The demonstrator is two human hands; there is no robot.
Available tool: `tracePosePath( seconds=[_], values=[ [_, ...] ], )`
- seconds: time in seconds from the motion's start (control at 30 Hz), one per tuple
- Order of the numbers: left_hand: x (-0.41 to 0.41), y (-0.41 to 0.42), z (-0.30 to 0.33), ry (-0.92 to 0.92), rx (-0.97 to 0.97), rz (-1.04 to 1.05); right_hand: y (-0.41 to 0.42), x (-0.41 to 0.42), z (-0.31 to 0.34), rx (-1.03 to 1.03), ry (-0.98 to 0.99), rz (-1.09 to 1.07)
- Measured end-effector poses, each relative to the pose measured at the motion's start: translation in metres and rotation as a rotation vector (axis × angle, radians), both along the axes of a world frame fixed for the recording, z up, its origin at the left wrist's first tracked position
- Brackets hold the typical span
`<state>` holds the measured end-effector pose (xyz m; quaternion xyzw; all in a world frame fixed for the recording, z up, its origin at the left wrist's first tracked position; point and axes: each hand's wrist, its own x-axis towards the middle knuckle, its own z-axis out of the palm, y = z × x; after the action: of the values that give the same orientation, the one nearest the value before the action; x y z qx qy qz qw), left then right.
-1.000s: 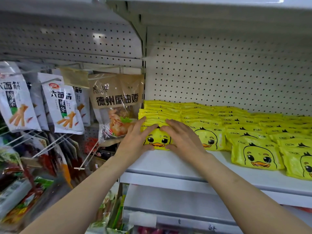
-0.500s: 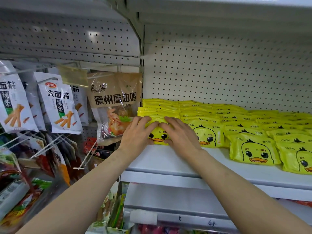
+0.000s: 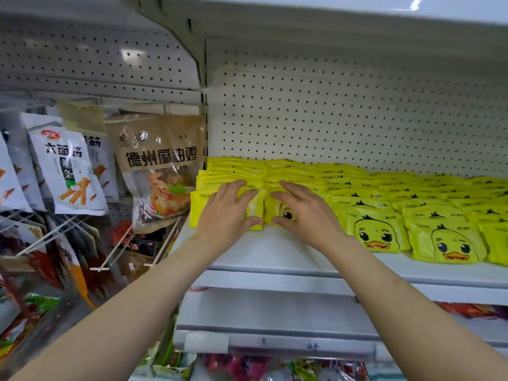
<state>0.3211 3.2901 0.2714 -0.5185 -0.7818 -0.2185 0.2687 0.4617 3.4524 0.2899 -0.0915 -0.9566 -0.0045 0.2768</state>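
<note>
the yellow duck packets (image 3: 376, 232) look like glossy plastic film; the shelf (image 3: 275, 257) is smooth white painted metal, its pegboard back (image 3: 343, 119) matt and perforated.

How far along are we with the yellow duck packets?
Done: the duck packets to the right lie in overlapping rows on the shelf. In hand: left hand and right hand press flat on the two leftmost front packets. Left, probably: lining those two up with the row.
</note>
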Motion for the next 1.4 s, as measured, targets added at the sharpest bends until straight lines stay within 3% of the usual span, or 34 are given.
tracePosePath(
  seconds=[0.3,0.5,0.93,1.13,1.4],
  values=[
    [0.106,0.112,0.006,-0.140,-0.139,-0.188,0.101,0.124,0.016,-0.111,-0.089,-0.283],
    [0.145,0.161,-0.011,-0.076,-0.223,-0.203,0.138,0.159,-0.001,-0.115,-0.241,-0.176],
    [0.159,0.194,-0.015,0.095,-0.121,0.045,0.174,0.141,-0.015,0.049,-0.119,-0.044],
    [0.161,0.198,-0.020,0.137,-0.096,0.054,0.186,0.146,-0.013,0.052,-0.143,0.038],
    [0.147,0.212,-0.019,0.180,-0.097,0.029,0.186,0.129,-0.008,0.090,-0.145,-0.037]
  ],
)
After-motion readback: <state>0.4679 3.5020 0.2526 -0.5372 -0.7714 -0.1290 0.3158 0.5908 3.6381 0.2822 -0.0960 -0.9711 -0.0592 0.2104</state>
